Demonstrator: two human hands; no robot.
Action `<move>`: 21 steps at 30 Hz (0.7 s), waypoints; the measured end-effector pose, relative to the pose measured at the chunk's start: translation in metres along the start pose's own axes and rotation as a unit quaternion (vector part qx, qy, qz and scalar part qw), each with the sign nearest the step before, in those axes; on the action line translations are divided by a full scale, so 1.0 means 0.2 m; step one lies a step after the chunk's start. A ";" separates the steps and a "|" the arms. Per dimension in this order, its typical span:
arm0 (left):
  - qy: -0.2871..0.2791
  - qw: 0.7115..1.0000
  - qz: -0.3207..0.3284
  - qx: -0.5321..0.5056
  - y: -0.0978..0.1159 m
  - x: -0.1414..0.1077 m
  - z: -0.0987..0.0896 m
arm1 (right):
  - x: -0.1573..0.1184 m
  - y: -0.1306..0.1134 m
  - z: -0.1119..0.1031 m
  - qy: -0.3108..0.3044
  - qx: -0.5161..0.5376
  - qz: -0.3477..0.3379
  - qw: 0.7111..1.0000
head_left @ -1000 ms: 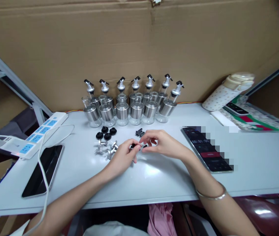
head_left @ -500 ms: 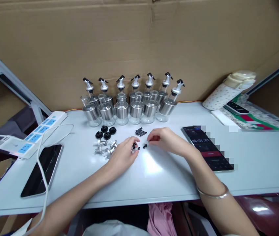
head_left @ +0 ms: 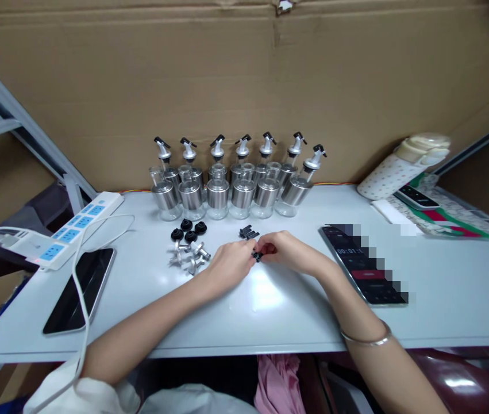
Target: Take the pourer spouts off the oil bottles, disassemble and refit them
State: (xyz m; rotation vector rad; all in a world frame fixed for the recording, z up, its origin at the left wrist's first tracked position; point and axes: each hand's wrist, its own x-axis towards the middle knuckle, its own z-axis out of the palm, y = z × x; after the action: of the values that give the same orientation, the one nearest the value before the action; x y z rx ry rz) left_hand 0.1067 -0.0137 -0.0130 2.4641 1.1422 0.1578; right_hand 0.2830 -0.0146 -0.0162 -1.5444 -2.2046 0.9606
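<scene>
My left hand (head_left: 234,263) rests low over the table with its fingers bent around a small group of tiny black parts (head_left: 257,257). From the other side, my right hand (head_left: 286,251) reaches in with curved fingers, its thumb and fingertips at those parts. Just behind the hands lie several narrow black pieces (head_left: 249,232). Left of my left hand are several silver spout pieces (head_left: 192,263), and behind these sit several black ribbed stoppers (head_left: 191,236). The exact shape of the tiny parts is too small to tell.
At the back stand glass bottles (head_left: 243,192) with steel sleeves; several carry pourer tops. A power strip (head_left: 76,233), a cable and a phone (head_left: 80,290) lie on the left. Another phone (head_left: 365,270) and a dotted flask (head_left: 393,171) are on the right, against cardboard (head_left: 184,75).
My left hand has moved right and the two hands have come together. The tiny black parts, loosely spread before, are now gathered between them. The view has shifted slightly.
</scene>
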 end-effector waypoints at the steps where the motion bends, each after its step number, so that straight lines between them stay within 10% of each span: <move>1: 0.000 1.000 0.008 0.000 -0.01 -0.01 -0.01 | 0.00 0.00 -0.01 -0.003 -0.001 0.003 1.000; 7: 0.130 0.987 0.008 -0.099 -0.14 -0.17 -0.12 | -0.04 -0.06 -0.05 0.088 -0.004 -0.032 0.996; 11: 0.216 0.919 -0.027 -0.328 -0.21 -0.28 -0.11 | -0.03 -0.18 -0.01 0.175 0.039 -0.137 0.974; 21: -0.006 0.814 0.000 -0.581 -0.16 -0.33 -0.05 | 0.00 -0.29 0.16 0.104 0.039 -0.316 0.942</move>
State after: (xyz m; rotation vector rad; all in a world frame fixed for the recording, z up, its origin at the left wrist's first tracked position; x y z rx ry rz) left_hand 0.0388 -0.0411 -0.0130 1.3429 0.6707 0.6249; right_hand 0.2225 -0.0391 -0.0020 -0.7601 -2.2424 0.6319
